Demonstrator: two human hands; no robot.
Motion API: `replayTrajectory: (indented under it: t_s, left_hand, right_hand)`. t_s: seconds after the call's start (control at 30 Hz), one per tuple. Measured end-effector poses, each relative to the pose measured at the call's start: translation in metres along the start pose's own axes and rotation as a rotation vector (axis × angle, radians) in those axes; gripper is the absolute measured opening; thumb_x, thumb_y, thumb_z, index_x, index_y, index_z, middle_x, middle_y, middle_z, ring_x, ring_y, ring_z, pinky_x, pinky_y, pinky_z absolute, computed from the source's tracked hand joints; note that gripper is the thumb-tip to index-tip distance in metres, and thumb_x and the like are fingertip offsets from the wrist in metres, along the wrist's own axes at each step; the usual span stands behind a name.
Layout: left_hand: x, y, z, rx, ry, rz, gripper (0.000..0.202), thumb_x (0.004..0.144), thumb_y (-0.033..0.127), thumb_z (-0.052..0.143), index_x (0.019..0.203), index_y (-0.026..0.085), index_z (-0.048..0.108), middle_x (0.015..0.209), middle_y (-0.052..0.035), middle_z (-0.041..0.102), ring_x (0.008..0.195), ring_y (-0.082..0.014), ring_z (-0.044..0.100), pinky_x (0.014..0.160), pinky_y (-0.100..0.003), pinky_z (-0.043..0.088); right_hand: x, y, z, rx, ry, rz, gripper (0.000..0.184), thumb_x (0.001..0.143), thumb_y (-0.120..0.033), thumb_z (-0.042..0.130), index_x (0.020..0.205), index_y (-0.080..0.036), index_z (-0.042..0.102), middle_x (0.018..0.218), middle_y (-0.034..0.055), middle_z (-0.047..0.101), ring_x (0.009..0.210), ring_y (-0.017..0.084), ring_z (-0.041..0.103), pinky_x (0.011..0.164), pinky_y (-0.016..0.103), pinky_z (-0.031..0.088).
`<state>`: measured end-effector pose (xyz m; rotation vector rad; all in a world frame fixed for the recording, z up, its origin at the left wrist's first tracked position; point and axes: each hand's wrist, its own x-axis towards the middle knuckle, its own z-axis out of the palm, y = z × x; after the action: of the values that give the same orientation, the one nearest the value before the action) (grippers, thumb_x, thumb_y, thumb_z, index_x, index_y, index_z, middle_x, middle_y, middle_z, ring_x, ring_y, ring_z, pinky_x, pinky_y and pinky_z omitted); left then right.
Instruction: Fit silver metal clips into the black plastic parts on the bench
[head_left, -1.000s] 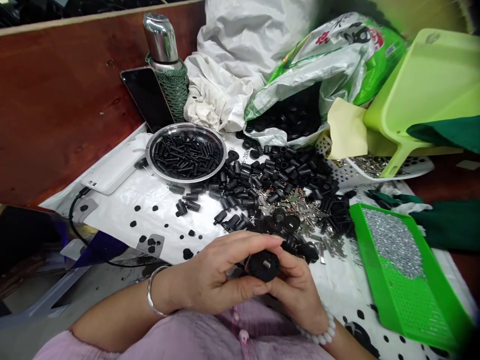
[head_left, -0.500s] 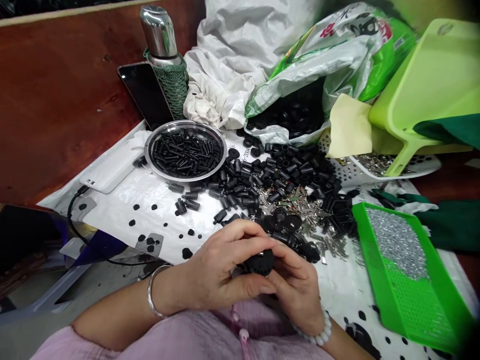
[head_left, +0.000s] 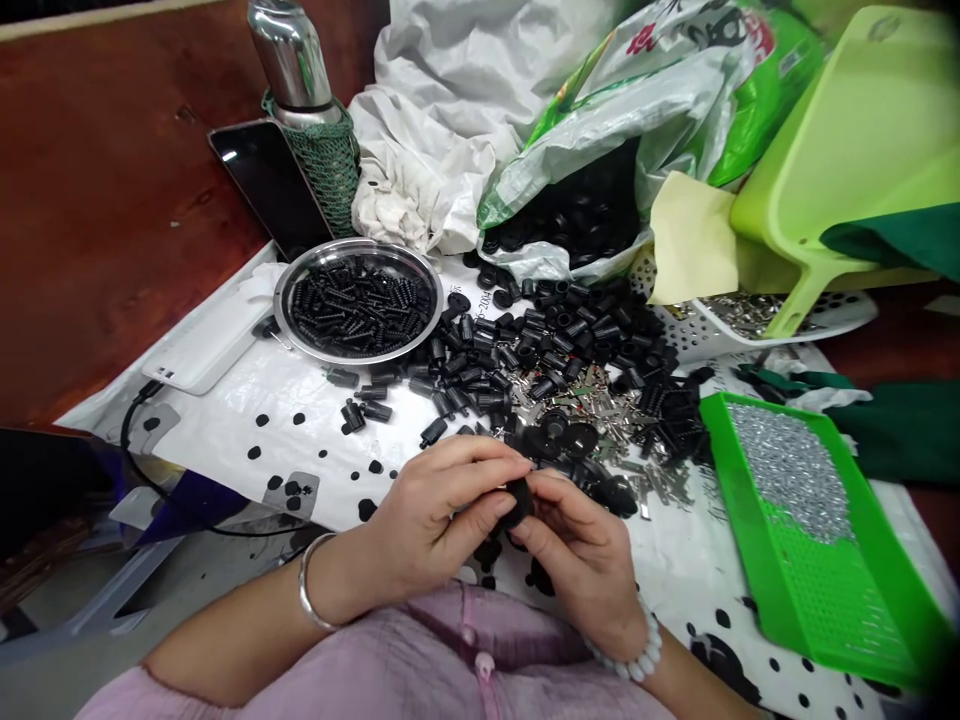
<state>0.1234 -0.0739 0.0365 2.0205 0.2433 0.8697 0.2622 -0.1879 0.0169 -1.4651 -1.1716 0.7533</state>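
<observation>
My left hand (head_left: 435,515) and my right hand (head_left: 577,560) pinch a small round black plastic part (head_left: 516,503) between their fingertips, just above the table. Fingers hide most of it. Right beyond my hands lie flat black discs (head_left: 579,440) among loose silver metal pieces (head_left: 604,425). A heap of black plastic sleeves (head_left: 555,345) spreads farther out. A steel dish (head_left: 352,355) holds several black coil springs (head_left: 360,305).
A green tray (head_left: 750,540) holds fine silver parts at right. Behind stand a steel flask (head_left: 289,60), a phone (head_left: 262,180), a printed bag of black rings (head_left: 562,215), a lime-green scoop (head_left: 847,170) and a white perforated tray (head_left: 720,335).
The round black part has turned in my fingers, and its slotted face no longer shows. My hands have closed in around it. The view has shifted slightly.
</observation>
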Motion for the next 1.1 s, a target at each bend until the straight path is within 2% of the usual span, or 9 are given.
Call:
replayTrajectory:
  t_s: [0.1,0.2,0.3,0.43,0.63,0.83,0.93,1.0,1.1]
  left_hand:
    - [-0.002,0.000,-0.002,0.137,0.025,0.075,0.039,0.085,0.008,0.047,0.124,0.017,0.050,0.118,-0.0114,0.059,0.108,-0.0173,0.056,0.092,-0.032,0.048]
    - [-0.004,0.000,-0.004,0.142,-0.010,0.098,0.044,0.086,0.013,0.048,0.130,0.014,0.043,0.129,-0.0146,0.051,0.119,-0.0206,0.050,0.099,-0.034,0.045]
    - [-0.008,-0.006,0.001,0.124,0.008,0.050,0.049,0.087,0.014,0.048,0.134,0.015,0.038,0.135,-0.0132,0.045,0.124,-0.0212,0.044,0.103,-0.035,0.040]
    - [-0.013,-0.019,0.015,0.084,0.146,-0.065,0.047,0.088,0.010,0.044,0.134,0.019,0.039,0.132,-0.0083,0.050,0.120,-0.0175,0.049,0.103,-0.033,0.041]
    - [-0.017,-0.025,0.026,-0.041,0.255,-0.198,0.039,0.090,0.014,0.042,0.129,0.018,0.047,0.127,-0.0069,0.055,0.115,-0.0168,0.054,0.102,-0.031,0.043]
    - [-0.015,-0.024,0.026,-0.239,0.344,-0.345,0.035,0.092,0.021,0.042,0.125,0.017,0.051,0.125,-0.0065,0.057,0.114,-0.0181,0.054,0.102,-0.035,0.042]
    - [-0.015,-0.025,0.026,-0.268,0.366,-0.349,0.034,0.091,0.021,0.043,0.124,0.017,0.051,0.124,-0.0064,0.057,0.113,-0.0177,0.055,0.103,-0.034,0.041]
    - [-0.016,-0.026,0.026,-0.271,0.371,-0.352,0.034,0.091,0.021,0.043,0.125,0.017,0.051,0.124,-0.0063,0.058,0.113,-0.0176,0.055,0.104,-0.034,0.040]
    - [-0.016,-0.027,0.025,-0.262,0.369,-0.358,0.034,0.091,0.022,0.043,0.124,0.017,0.052,0.124,-0.0064,0.058,0.113,-0.0178,0.055,0.103,-0.035,0.041]
  right_hand:
    - [0.004,-0.008,-0.003,-0.116,0.034,-0.089,0.027,0.081,-0.015,0.059,0.106,-0.027,0.057,0.091,0.0009,0.057,0.070,0.011,0.056,0.060,0.023,0.049]
    - [0.011,-0.018,-0.005,-0.272,0.053,-0.221,0.029,0.081,-0.013,0.059,0.107,-0.023,0.056,0.092,0.0030,0.059,0.077,0.013,0.057,0.064,0.024,0.049]
    - [0.019,-0.022,-0.002,-0.440,0.061,-0.331,0.026,0.082,-0.012,0.056,0.107,-0.019,0.055,0.090,0.0051,0.061,0.080,0.014,0.058,0.069,0.026,0.050]
    - [0.028,-0.016,0.006,-0.688,0.083,-0.451,0.024,0.085,-0.016,0.053,0.109,-0.013,0.054,0.091,0.0106,0.063,0.082,0.018,0.060,0.070,0.030,0.051]
    - [0.035,-0.014,0.013,-0.694,0.035,-0.353,0.020,0.091,-0.024,0.043,0.104,-0.014,0.056,0.078,0.0062,0.063,0.070,0.016,0.060,0.063,0.027,0.051]
    - [0.032,-0.024,0.017,-0.842,0.013,-0.270,0.034,0.091,-0.033,0.041,0.115,-0.012,0.051,0.089,0.0123,0.065,0.074,0.020,0.063,0.060,0.029,0.048]
    - [0.035,-0.023,0.017,-0.841,-0.001,-0.227,0.030,0.092,-0.030,0.037,0.101,-0.011,0.058,0.080,0.0117,0.066,0.067,0.019,0.062,0.056,0.027,0.045]
    - [0.038,-0.023,0.016,-0.801,-0.046,-0.197,0.030,0.093,-0.029,0.033,0.088,-0.014,0.058,0.067,0.0074,0.064,0.057,0.016,0.059,0.052,0.025,0.043]
    - [0.039,-0.023,0.015,-0.755,-0.101,-0.180,0.028,0.094,-0.031,0.033,0.093,-0.015,0.057,0.065,0.0038,0.063,0.053,0.013,0.058,0.051,0.023,0.042]
